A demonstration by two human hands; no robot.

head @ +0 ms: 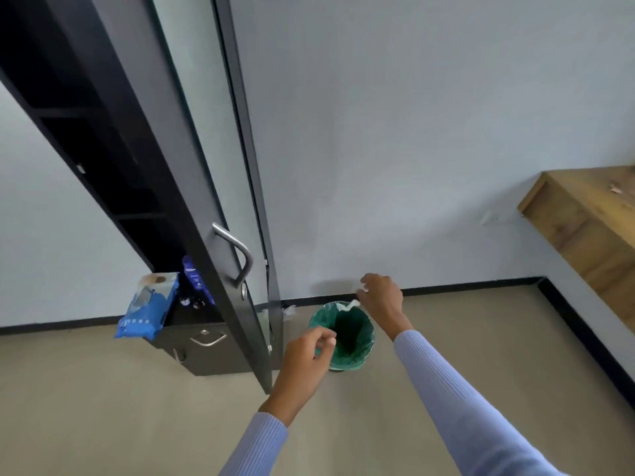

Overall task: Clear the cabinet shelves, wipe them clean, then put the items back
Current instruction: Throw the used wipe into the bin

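Now I'm at the bin point(343, 333), which stands on the floor just right of the cabinet point(103, 132), its green liner open. My right hand point(381, 297) hovers over the far rim, fingers curled down and pinching a white wipe point(348, 306) that hangs just above the opening. My left hand point(305, 359) is at the near rim, thumb and forefinger pressed together (on something small or on nothing, I cannot tell). The shelves look bare and dark, the door point(220, 235) stands open, and a blue pack point(147, 310) and a bottle point(194, 274) sit on the low unit point(206, 348) below. So I judge the wiping done and this the discard. Next I need to let the wipe fall inside the liner, then turn left to the items and put them back on the shelves.
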